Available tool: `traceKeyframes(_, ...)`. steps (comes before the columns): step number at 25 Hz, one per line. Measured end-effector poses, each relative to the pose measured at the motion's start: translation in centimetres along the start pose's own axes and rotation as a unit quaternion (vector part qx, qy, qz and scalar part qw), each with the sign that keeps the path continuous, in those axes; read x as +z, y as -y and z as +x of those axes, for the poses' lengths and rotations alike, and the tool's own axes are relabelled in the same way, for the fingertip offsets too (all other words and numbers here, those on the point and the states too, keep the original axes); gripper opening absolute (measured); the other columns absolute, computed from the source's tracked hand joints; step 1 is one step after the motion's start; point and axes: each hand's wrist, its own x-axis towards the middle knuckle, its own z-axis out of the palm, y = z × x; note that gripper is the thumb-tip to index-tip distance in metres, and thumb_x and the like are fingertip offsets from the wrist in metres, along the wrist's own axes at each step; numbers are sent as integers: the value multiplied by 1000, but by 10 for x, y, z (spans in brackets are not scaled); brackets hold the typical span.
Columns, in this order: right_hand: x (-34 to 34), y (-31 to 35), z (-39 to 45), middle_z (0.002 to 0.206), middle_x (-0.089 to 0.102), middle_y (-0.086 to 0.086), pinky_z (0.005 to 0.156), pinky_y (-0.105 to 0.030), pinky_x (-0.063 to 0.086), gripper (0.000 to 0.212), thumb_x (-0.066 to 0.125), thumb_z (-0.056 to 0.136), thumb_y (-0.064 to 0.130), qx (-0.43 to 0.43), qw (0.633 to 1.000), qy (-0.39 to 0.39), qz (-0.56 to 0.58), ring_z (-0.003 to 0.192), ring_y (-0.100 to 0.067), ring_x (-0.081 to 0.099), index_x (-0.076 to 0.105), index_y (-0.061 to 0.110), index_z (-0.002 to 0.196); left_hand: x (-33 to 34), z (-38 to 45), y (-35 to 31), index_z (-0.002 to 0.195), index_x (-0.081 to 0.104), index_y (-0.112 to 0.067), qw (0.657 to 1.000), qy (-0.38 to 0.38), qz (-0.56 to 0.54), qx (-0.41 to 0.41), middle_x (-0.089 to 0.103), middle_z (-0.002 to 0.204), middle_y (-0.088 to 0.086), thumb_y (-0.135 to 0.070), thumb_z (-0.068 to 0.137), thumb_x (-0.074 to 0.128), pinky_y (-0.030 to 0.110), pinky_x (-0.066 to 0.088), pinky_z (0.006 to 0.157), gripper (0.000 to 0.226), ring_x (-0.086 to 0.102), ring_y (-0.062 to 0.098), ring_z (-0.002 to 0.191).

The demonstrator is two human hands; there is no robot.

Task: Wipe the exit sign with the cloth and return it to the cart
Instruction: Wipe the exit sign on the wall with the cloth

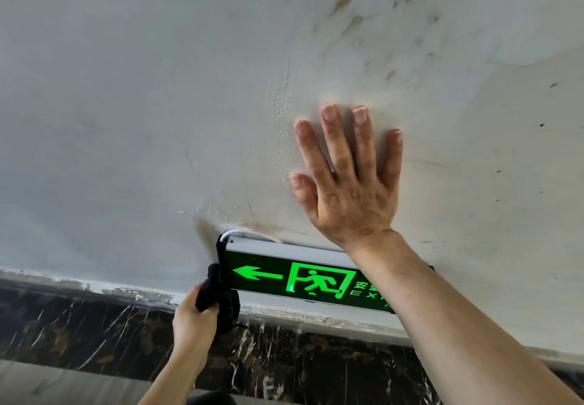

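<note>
Hiding exit sign (294,278) end: right forearm (442,310).

cloth (218,297) left of exit sign (297,278) (touching)

Soft even daylight, wide-angle bowing, glowing exit sign (294,280).

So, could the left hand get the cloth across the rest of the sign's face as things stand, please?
Only partly, it seems: the left hand holds the cloth at the exit sign's arrow end, but the right forearm crosses the far end.
</note>
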Motion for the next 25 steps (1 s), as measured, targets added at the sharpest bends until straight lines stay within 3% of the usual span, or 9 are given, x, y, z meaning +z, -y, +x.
traceKeyframes(5,-1,0,-1,163,7,4,117,-50,3,73,47,89,49,-6,1000,0,2,148,-19,-4,17,27,151,17,-19,15,106,65,-9,971,79,-91,-205,68,95,24,21,89,48,39,50,62,38,64,40,84)
traceKeyframes(7,-3,0,1,160,15,3,117,-49,2,73,47,89,49,-6,1000,3,12,148,-19,-4,17,26,151,15,-25,15,110,63,-3,955,80,-149,-243,67,101,27,18,91,50,42,51,66,31,64,42,88)
traceKeyframes(9,-4,-1,3,157,20,3,117,-49,1,72,47,89,48,-3,1000,6,15,148,-19,-5,19,25,151,7,-36,7,114,62,2,948,82,-188,-243,66,98,26,15,93,52,41,51,63,27,64,39,84)
traceKeyframes(12,-10,-1,3,163,-8,5,118,-48,-4,69,45,93,47,-5,999,32,15,148,-18,-10,16,25,152,-6,-61,-6,121,59,11,944,113,-236,-203,67,92,24,15,94,54,38,51,60,28,65,36,78)
traceKeyframes(16,-29,-6,6,160,-23,8,117,-47,-10,64,37,97,47,-2,988,136,72,145,-16,-20,12,25,152,-18,-97,-24,113,66,9,926,127,-309,-178,72,95,33,18,87,60,45,57,69,28,72,47,79)
traceKeyframes(20,-65,-6,4,158,19,-7,119,-47,10,57,37,97,40,20,969,155,192,148,-26,10,29,17,149,-28,-124,-52,120,67,2,883,262,-363,-141,68,111,36,26,63,67,50,56,80,62,69,52,96)
traceKeyframes(22,-89,-3,-13,151,40,-6,118,-41,20,51,38,97,39,80,934,194,290,144,-23,27,40,16,143,-30,-134,-64,128,64,4,847,352,-377,-132,62,123,38,22,63,69,54,55,87,68,63,54,109)
traceKeyframes(23,-102,0,-25,147,47,1,116,-36,26,48,39,97,41,141,894,243,349,141,-15,33,42,22,141,-31,-138,-68,130,62,4,831,393,-375,-121,59,128,38,19,65,71,56,52,93,68,59,55,115)
traceKeyframes(25,-124,5,-45,136,53,20,106,-22,36,37,43,95,46,302,763,352,451,128,6,41,46,42,132,-29,-144,-74,134,62,-1,813,459,-344,-105,56,135,34,18,71,70,56,42,106,66,54,51,125)
